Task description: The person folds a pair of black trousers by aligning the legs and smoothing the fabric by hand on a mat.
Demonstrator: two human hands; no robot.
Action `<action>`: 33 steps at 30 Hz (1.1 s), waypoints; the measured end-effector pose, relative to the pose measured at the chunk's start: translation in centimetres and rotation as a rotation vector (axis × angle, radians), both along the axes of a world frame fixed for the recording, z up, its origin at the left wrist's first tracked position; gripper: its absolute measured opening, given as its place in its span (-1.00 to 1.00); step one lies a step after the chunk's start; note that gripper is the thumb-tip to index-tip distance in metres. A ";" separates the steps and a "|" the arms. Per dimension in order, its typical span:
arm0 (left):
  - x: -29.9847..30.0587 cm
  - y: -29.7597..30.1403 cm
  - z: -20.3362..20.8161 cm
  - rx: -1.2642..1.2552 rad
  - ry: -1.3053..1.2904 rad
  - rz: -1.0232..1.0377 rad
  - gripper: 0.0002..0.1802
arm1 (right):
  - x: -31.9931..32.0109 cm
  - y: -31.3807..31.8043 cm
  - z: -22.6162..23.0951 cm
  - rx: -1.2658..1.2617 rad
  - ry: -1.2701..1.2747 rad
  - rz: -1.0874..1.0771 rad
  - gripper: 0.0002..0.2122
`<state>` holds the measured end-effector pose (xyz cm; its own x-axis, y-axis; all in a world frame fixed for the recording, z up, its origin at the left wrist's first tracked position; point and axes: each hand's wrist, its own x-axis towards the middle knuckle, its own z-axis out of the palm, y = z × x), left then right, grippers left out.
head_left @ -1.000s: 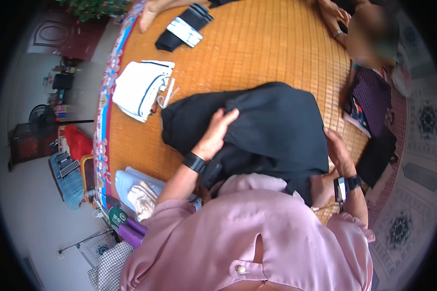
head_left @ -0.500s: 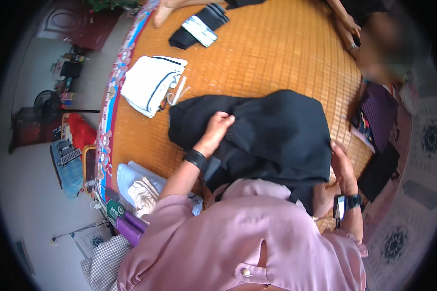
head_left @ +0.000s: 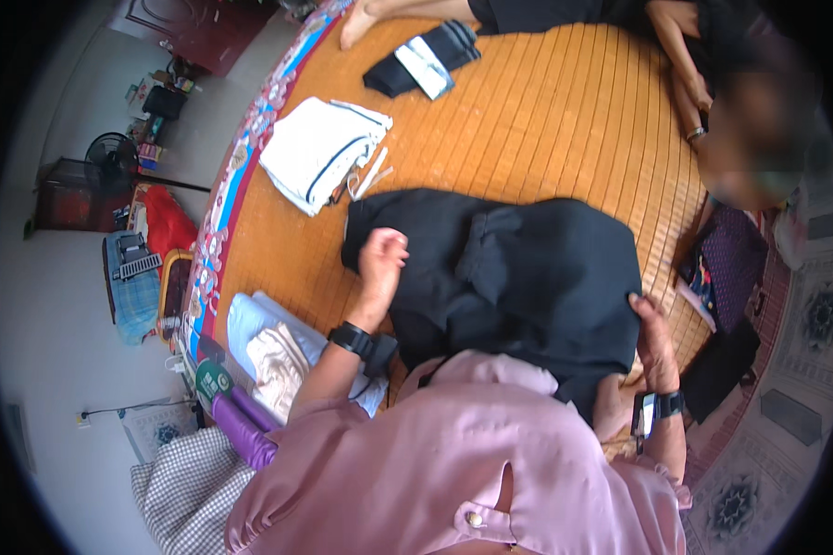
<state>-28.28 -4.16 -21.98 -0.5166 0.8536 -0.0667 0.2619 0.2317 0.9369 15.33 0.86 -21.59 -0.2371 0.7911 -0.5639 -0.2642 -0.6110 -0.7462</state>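
While the black garment (head_left: 518, 277) is lying on the mat (head_left: 565, 129) | left hand (head_left: 381, 264) is pressing it (fingers curled) | right hand (head_left: 652, 338) is gripping its edge.

White rectangular label (head_left: 425, 63) on folded black garment (head_left: 407, 69) at mat's far edge, small dark wrist screen (head_left: 640, 415).

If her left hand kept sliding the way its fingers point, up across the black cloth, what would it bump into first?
Probably the folded white garment with dark stripes. The left hand rests on the black garment, pointing up and slightly left; past the cloth's edge comes bare bamboo mat, then that pile.
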 end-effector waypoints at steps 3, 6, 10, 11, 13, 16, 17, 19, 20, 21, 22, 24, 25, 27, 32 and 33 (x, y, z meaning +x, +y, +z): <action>-4.2 -3.6 -1.4 -0.066 -0.079 0.285 -0.80 | -0.1 0.1 -0.7 -0.053 0.044 -0.045 -0.67; -6.8 -6.7 -3.6 -0.207 -0.139 0.384 -0.63 | 0.1 0.1 -0.4 0.008 0.077 -0.098 -0.68; -7.9 -7.6 -6.4 -0.442 -0.619 0.358 -0.19 | -0.4 0.5 -1.6 0.057 0.091 -0.129 -0.70; -7.8 -7.5 -6.7 -0.444 -0.774 0.304 -0.07 | -0.5 0.3 -1.8 0.061 0.092 -0.129 -0.70; -7.8 -7.1 -6.9 -0.443 -0.815 0.302 -0.03 | -0.9 -0.1 -1.5 -0.024 -0.006 -0.044 -0.69; -8.2 -6.6 -6.9 -0.402 -0.890 0.434 -0.10 | -1.1 -1.4 -0.3 -0.007 -0.013 -0.050 -0.66; -8.6 -6.8 -7.3 -0.317 -1.005 0.363 -0.14 | -1.2 -1.4 0.3 -0.011 -0.017 -0.043 -0.65; -8.9 -6.2 -7.3 -0.231 -1.116 0.264 -0.18 | -0.8 -1.3 0.2 0.000 0.003 -0.053 -0.66; -8.8 -5.6 -6.8 -0.222 -1.171 0.255 -0.22 | -0.9 -1.1 0.2 -0.028 0.006 -0.056 -0.66; -8.8 -5.1 -6.3 -0.215 -1.227 0.246 -0.25 | -1.0 -1.1 0.3 -0.057 0.009 -0.059 -0.66; -8.8 -5.4 -6.2 -0.184 -1.236 0.304 -0.34 | -1.2 -1.5 1.0 -0.057 0.003 -0.085 -0.65; -8.9 -5.8 -6.3 -0.136 -1.171 0.355 -0.40 | -0.4 -2.2 -0.2 -0.026 -0.042 -0.084 -0.65; -8.8 -5.5 -6.0 -0.085 -1.107 0.412 -0.45 | -0.3 -2.2 -0.5 0.005 -0.088 -0.077 -0.65; -9.5 -3.7 -5.4 0.005 -1.112 0.374 -0.55 | 0.2 -1.1 -1.1 0.071 -0.196 -0.127 -0.65; -9.4 -1.1 -2.5 0.042 -1.020 0.346 -0.61 | -0.4 -0.5 0.1 0.217 -0.420 -0.300 -0.68; -9.2 -0.3 -1.4 0.055 -0.979 0.314 -0.61 | -0.4 -0.2 0.0 0.249 -0.431 -0.339 -0.69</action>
